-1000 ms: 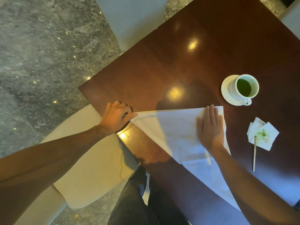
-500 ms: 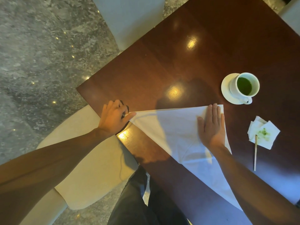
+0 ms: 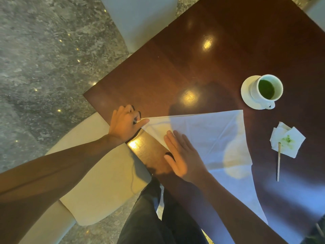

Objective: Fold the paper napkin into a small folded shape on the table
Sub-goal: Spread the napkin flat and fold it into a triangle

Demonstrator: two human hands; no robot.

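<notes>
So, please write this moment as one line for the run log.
left hand: pinches napkin corner | right hand: flat on napkin long edge | napkin: triangle on table | cup: apart

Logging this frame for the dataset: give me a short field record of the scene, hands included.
napkin: white, folded to a triangle, flat on the table
left hand: holds the napkin's left corner at the table edge
right hand: fingers straight, flat on the napkin's long folded edge
cup: green drink, on a saucer, beyond the napkin's right corner
used tissue: crumpled, green stain, right of the napkin
stick: thin, its far end on the tissue
</notes>
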